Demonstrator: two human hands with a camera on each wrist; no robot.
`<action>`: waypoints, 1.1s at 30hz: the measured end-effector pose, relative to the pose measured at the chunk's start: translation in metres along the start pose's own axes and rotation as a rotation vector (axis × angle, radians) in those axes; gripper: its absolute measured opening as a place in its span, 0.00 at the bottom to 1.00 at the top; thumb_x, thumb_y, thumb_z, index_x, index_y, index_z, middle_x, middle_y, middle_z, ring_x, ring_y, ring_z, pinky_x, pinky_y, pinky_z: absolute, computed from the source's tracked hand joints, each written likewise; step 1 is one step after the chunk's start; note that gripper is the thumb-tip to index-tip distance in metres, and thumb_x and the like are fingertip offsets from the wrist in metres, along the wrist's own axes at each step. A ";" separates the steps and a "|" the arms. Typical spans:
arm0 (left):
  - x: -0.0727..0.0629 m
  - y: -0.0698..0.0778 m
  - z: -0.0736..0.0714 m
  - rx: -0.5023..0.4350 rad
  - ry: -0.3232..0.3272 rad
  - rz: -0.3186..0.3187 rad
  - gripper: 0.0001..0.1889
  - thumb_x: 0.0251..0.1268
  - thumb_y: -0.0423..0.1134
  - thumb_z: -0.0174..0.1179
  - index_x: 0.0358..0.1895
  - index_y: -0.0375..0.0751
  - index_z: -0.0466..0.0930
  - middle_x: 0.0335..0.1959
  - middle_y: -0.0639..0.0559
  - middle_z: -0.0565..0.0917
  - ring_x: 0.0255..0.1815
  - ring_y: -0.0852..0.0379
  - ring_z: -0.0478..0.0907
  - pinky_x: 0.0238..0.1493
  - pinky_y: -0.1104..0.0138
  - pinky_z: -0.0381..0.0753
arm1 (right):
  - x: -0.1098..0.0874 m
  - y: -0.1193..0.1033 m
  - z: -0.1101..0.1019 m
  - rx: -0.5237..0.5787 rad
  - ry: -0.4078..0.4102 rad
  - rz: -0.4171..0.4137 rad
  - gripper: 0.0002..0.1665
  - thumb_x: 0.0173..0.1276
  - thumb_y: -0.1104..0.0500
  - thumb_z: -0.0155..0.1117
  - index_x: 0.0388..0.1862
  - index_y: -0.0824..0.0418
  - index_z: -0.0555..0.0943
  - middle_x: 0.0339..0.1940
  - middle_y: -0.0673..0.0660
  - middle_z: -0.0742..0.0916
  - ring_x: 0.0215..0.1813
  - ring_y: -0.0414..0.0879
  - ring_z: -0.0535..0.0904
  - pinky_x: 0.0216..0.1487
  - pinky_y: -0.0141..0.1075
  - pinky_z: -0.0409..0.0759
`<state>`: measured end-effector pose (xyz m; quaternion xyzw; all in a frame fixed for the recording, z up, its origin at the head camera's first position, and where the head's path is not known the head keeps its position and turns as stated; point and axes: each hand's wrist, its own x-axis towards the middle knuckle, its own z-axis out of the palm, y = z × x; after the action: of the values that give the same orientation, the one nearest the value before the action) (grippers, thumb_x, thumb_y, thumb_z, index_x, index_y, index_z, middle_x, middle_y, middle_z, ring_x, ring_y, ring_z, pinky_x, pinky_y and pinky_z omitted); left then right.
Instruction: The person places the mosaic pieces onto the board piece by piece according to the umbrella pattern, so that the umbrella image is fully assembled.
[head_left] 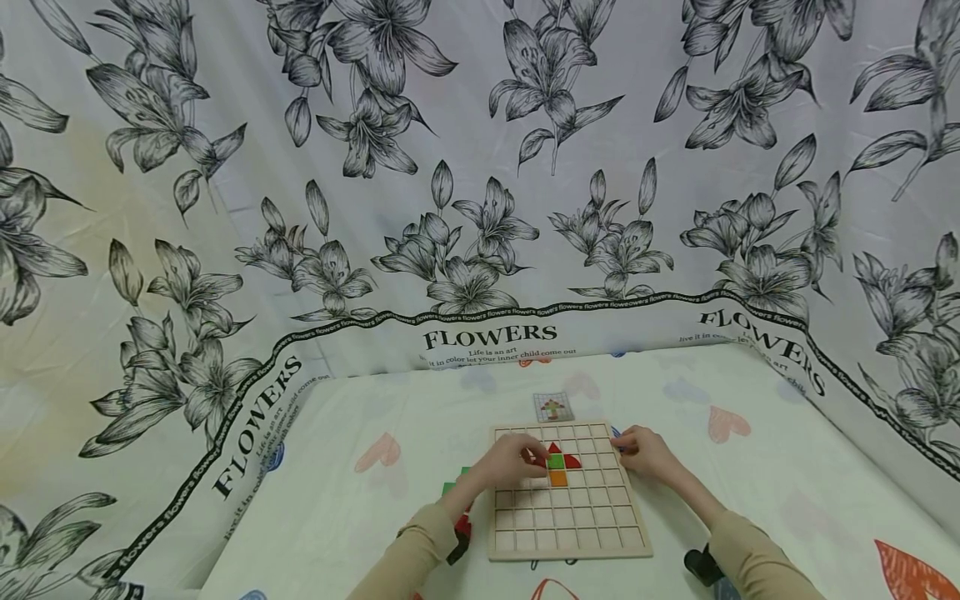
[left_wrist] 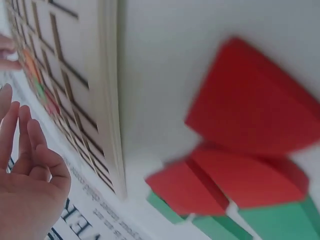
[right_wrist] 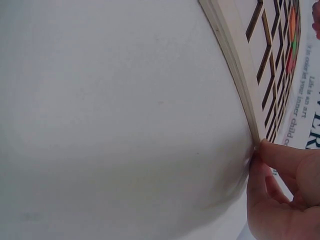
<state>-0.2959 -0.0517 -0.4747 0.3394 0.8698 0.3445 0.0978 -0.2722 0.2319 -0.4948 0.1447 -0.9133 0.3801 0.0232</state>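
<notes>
Reading across from the left: white curtain point(head_left: 262, 150) with black line-drawn lilies stands behind and to both sides; pale surface point(head_left: 300, 517) with printed hearts below it. Left of the board, on the surface: loose green pieces point(head_left: 448, 487), partly hidden by the arm in the head view, and red pieces point(left_wrist: 260, 100), flat-faced with a curved side. In the left wrist view the red pieces partly cover the green ones.

Left hand point(head_left: 512, 461): over the left part of the grid board point(head_left: 570, 518), fingers bent at a red piece point(head_left: 535, 458); cannot tell whether thumb and finger are clamped on it or only touching. Grid board: wooden, lying flat on the surface between the two hands.

On the board, near its middle columns and toward the far side: green square point(head_left: 555, 461), red triangle point(head_left: 553, 448) just beyond it, orange square point(head_left: 558, 478) on the near side, red curved piece point(head_left: 572, 461) just to the right. Pattern card point(head_left: 552, 407): small, flat, just beyond the board's far edge; bears a coloured figure on a grid.

Right hand point(head_left: 643, 450): thumb and finger together, pinching the board's right rim near the far corner.
</notes>
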 end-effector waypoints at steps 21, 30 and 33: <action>-0.051 -0.060 -0.062 -0.217 0.128 -0.151 0.13 0.64 0.35 0.60 0.49 0.32 0.81 0.47 0.40 0.84 0.43 0.47 0.81 0.43 0.67 0.78 | 0.000 0.003 -0.001 0.000 -0.001 -0.033 0.19 0.54 0.72 0.63 0.47 0.77 0.80 0.42 0.68 0.81 0.43 0.62 0.80 0.38 0.44 0.81; -0.070 -0.074 -0.072 -0.203 0.084 -0.222 0.14 0.63 0.35 0.61 0.49 0.31 0.81 0.46 0.39 0.84 0.44 0.49 0.80 0.43 0.68 0.77 | 0.000 0.002 -0.001 -0.007 -0.002 -0.033 0.19 0.54 0.72 0.63 0.47 0.77 0.80 0.42 0.67 0.81 0.42 0.61 0.81 0.38 0.44 0.81; -0.073 -0.076 -0.071 -0.193 0.049 -0.226 0.15 0.60 0.33 0.63 0.49 0.31 0.80 0.45 0.38 0.84 0.41 0.51 0.79 0.41 0.69 0.77 | 0.000 0.003 -0.001 -0.007 -0.002 -0.031 0.19 0.54 0.73 0.63 0.47 0.77 0.80 0.43 0.67 0.81 0.43 0.61 0.81 0.38 0.44 0.81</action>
<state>-0.3101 -0.1782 -0.4772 0.2198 0.8674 0.4215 0.1469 -0.2731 0.2342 -0.4961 0.1591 -0.9124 0.3761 0.0285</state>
